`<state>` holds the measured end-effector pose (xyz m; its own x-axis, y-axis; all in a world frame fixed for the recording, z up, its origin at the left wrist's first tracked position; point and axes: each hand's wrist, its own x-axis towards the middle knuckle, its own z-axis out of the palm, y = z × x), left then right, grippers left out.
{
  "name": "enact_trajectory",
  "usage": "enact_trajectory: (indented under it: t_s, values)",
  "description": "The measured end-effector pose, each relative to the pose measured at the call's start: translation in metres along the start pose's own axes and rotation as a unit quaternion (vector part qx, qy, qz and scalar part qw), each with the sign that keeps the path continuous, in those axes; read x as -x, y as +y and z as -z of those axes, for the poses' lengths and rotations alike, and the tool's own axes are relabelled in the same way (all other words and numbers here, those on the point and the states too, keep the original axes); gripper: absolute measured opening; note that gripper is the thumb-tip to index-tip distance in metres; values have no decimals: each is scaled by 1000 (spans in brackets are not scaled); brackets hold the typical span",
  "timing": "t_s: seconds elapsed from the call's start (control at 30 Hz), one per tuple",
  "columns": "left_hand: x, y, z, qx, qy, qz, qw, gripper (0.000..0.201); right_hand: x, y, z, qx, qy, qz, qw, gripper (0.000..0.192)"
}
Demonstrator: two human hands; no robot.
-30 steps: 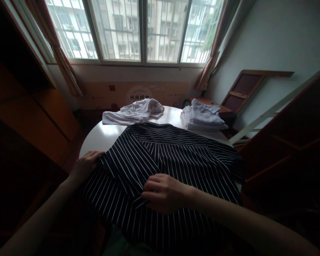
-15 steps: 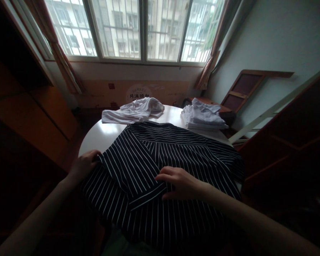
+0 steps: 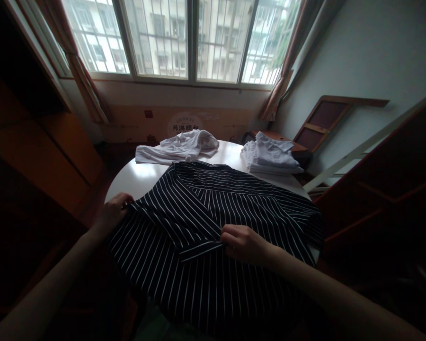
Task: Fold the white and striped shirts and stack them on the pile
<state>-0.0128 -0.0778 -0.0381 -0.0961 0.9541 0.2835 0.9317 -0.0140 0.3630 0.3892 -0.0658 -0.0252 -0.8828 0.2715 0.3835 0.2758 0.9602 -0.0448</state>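
Note:
A black shirt with white stripes [image 3: 241, 213] lies spread over the round white table [image 3: 122, 182], its near part hanging past the front edge. One sleeve is folded inward across the body, and its cuff [image 3: 200, 249] points toward the middle. My right hand [image 3: 243, 242] is closed on the end of that cuff, fingers pinched together. At the table's left side, my left hand [image 3: 115, 210] pinches the shirt's folded edge near the sleeve. The other sleeve [image 3: 300, 213] droops at the right edge of the table.
A crumpled white garment [image 3: 184, 147] lies at the table's far side. Right of it is a stack of folded white clothes [image 3: 270, 154]. Behind stand a brown wooden piece of furniture [image 3: 301, 149] and a barred window [image 3: 191, 42]. Dark wooden furniture [image 3: 386, 203] borders the right.
My right hand has gone from loosely open above the sleeve to gripping its cuff, shifting slightly right. The cuff has moved up and right. My left hand keeps its hold.

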Motion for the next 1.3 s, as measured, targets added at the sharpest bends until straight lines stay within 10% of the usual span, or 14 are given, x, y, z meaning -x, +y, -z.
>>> enact_trajectory:
  t_s: [0.37, 0.67, 0.97, 1.3]
  values:
    - [2, -14, -4, 22, -4, -100, 995, 29, 0, -6, -3, -16, 79, 36, 996, 14]
    - [11, -13, 1, 20, -32, -135, 990, 43, -25, -36, 16, 14, -91, -22, 996, 19]
    - [10, -10, 1, 19, -33, -129, 991, 47, -64, -60, -10, 65, -14, 163, 984, 22]
    - [13, 1, 8, -2, -39, -117, 992, 37, -62, -48, -5, 27, 118, 155, 980, 14]
